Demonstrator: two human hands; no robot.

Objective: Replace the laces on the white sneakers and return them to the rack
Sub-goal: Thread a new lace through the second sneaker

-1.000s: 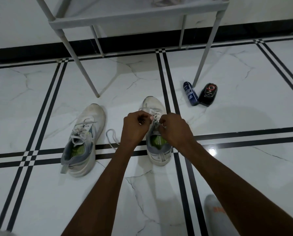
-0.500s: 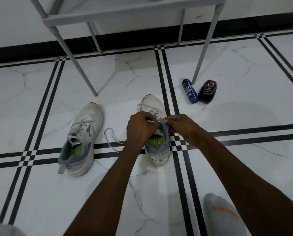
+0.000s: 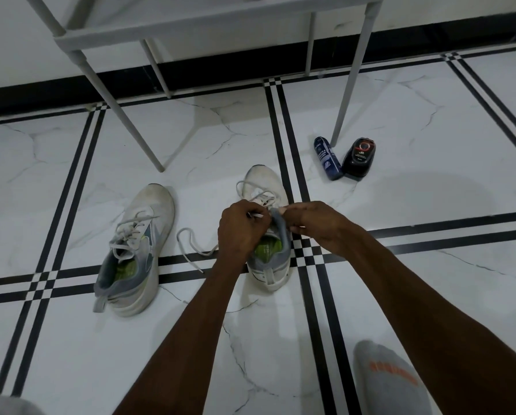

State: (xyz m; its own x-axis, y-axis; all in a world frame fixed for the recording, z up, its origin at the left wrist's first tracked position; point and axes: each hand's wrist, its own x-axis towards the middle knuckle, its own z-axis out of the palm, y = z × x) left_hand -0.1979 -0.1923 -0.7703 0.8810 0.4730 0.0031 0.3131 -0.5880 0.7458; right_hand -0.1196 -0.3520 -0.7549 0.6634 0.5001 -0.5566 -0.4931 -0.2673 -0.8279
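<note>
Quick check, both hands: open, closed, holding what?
Left hand: closed, pinching the lace tip.
Right hand: closed, pinching the tongue of the sneaker.

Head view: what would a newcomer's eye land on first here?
Two bare forearms reach to the centre, where the left hand pinches a lace tip and the right hand grips the tongue of a white sneaker on the floor. Its mate lies to the left, and two dark bottles lie by a rack leg.
</note>
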